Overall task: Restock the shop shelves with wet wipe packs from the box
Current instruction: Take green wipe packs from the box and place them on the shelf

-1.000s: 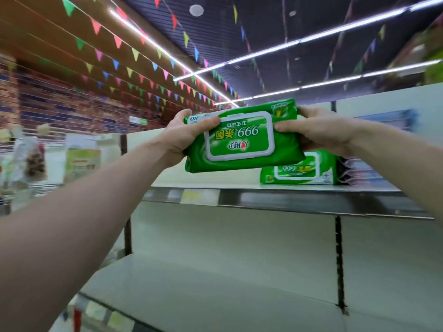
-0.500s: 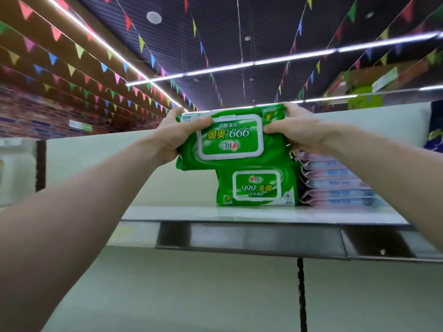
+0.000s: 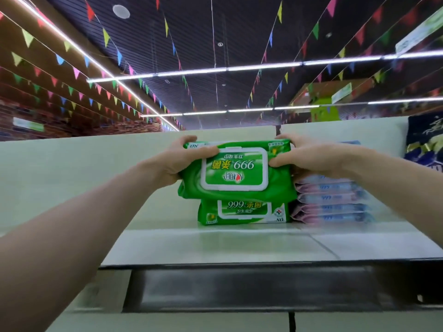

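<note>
Head view: in the middle of the frame both hands hold one green wet wipe pack (image 3: 236,171). It is upside down to the camera, with its white-rimmed lid facing the viewer. The left hand (image 3: 182,161) has its grip closed on the pack's left end, thumb across the front; its other fingers are hidden behind the pack. The right hand (image 3: 309,159) has its grip closed on the right end, thumb at the lid's edge and fingers curled over the top corner.

Directly below sits a second green pack (image 3: 242,213) on the shelf (image 3: 215,245). The held pack covers its upper part, and I cannot tell whether the two touch. Just right of them is a stack of pink and blue packs (image 3: 333,202), blurred and partly hidden by the right hand and wrist. A dark blue bag (image 3: 426,142) at the right edge is cut off by the frame. The strip along the shelf's front edge is too blurred to read.
</note>
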